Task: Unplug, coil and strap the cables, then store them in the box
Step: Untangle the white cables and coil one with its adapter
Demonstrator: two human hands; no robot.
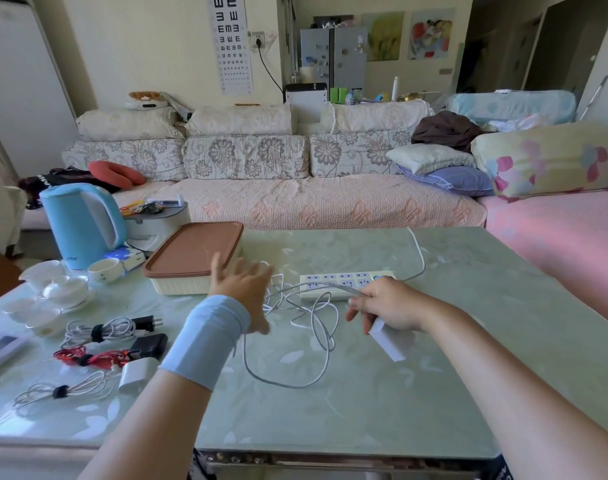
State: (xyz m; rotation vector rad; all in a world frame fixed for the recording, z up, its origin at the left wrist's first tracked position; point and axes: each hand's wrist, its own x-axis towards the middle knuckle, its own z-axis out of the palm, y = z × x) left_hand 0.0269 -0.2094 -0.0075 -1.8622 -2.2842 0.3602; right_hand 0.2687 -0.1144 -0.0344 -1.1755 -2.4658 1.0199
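White, thin, limp cable [316,327] lying in loose tangled loops on the glossy green bench [468,306], sprawled from centre toward 6 o'clock, just in front of the power strip [333,284] at 12 o'clock. Right hand [392,308] closed around a white charger block [387,341], with a strand of the cable pinched between thumb and fingers [356,301] and running off toward the strip. Left hand [241,285], pale blue wrist sleeve, open with fingers spread wide, holding nothing, hovering over the loops at 10 o'clock, beside the cream box [177,287] with its brown lid [195,249] on. Judged light and very flexible: no shape memory to speak of, likely to slide on the slick bench and snag where loops cross. Block the only stiff, weighty part, so a sound anchor; best taken there, with the free hand drawing slack and laying even turns. Overlap near centre looks knot-prone; pulling hard would probably tighten it. Three bundles already strapped at 8 o'clock: grey-white [101,330], red [87,358], thin white [61,391]. Lid to be lifted before storing.
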